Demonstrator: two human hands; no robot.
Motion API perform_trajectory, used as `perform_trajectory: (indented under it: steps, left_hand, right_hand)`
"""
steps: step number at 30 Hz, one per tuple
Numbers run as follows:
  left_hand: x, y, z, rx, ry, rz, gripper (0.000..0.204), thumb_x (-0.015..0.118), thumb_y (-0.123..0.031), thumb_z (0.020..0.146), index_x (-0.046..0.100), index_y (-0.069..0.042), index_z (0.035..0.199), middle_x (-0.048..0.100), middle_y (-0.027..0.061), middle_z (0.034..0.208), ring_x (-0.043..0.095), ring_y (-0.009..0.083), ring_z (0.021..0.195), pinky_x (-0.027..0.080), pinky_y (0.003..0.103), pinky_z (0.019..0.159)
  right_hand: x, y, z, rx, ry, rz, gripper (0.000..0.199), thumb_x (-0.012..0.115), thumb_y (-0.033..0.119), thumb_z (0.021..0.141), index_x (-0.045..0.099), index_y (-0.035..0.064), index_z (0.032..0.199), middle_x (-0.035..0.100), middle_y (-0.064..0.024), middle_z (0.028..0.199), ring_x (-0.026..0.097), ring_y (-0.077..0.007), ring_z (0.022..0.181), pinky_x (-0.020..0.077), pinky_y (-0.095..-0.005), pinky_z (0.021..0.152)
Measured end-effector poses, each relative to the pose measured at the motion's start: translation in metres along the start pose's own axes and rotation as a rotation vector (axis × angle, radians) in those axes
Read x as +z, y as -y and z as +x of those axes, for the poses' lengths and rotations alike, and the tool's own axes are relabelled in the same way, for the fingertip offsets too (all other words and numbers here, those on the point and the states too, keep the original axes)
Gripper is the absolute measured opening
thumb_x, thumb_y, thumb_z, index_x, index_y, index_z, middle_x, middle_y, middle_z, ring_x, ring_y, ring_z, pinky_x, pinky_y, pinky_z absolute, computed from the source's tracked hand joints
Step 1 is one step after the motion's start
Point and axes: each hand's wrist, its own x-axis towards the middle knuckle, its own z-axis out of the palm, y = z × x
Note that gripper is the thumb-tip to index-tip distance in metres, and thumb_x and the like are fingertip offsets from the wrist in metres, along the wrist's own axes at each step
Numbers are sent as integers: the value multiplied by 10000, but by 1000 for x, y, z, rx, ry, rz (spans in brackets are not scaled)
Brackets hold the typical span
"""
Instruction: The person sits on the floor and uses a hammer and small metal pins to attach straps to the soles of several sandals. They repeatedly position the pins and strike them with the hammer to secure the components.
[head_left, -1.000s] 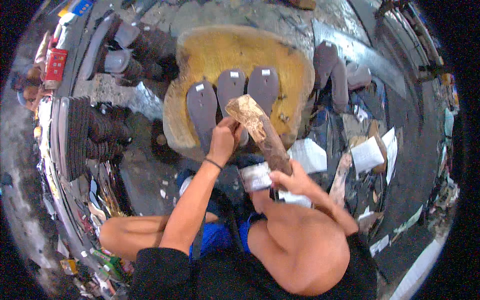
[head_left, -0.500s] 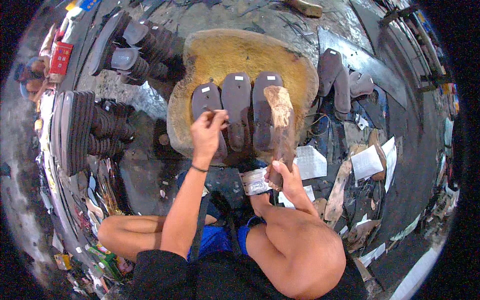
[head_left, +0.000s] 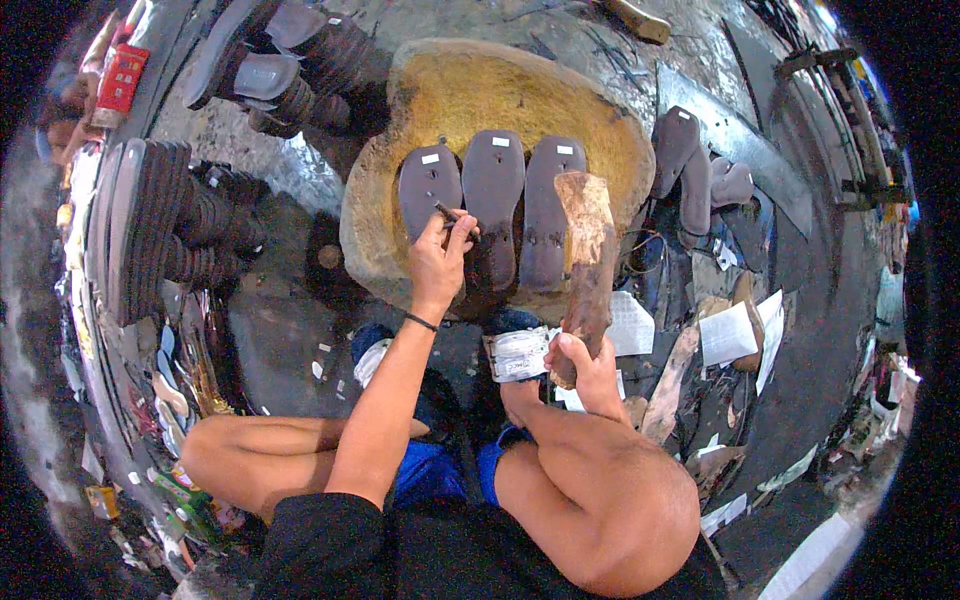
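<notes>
Three dark brown sandal soles lie side by side on a big wooden block (head_left: 425, 85): a left sole (head_left: 428, 180), a middle sole (head_left: 493, 178) and a right sole (head_left: 545, 215). Each bears a small white label at its far end, and small dark holes show in them. My left hand (head_left: 438, 265) is closed on a short dark rod-like tool (head_left: 446, 212), tilted over the lower part of the left sole. Whether its tip touches is unclear. In my right hand (head_left: 590, 372) is a wooden club (head_left: 588, 250), its pale, worn head overlapping the right sole.
Stacked soles (head_left: 145, 230) stand at the left, with another pile (head_left: 268, 78) at the far left. More loose soles (head_left: 678, 150) lie right of the block by a metal sheet (head_left: 770, 160). Paper sheets (head_left: 728, 335) and scraps litter the right floor.
The whole view has shifted a little. My left hand has turned, so the dark tool now shows between its fingers. My right hand still grips the club beside the right sole.
</notes>
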Motion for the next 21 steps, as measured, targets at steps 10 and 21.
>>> perform_trajectory:
  steps: [10,21]
  left_hand:
    - [5,-8,-9,305,-110,466,198,684,-228,917,691,-44,992,718,121,844,702,243,709,542,336,641]
    - [2,6,-3,351,9,619,186,660,-216,925,646,-37,977,672,201,851,664,354,779,533,420,653]
  right_hand:
    - [37,127,-28,-619,138,256,431,756,132,798,565,44,1174,673,-127,941,654,-221,810,534,-332,697]
    - [20,13,50,16,314,-160,256,661,273,911,609,27,865,640,-77,737,644,-163,673,527,-316,619]
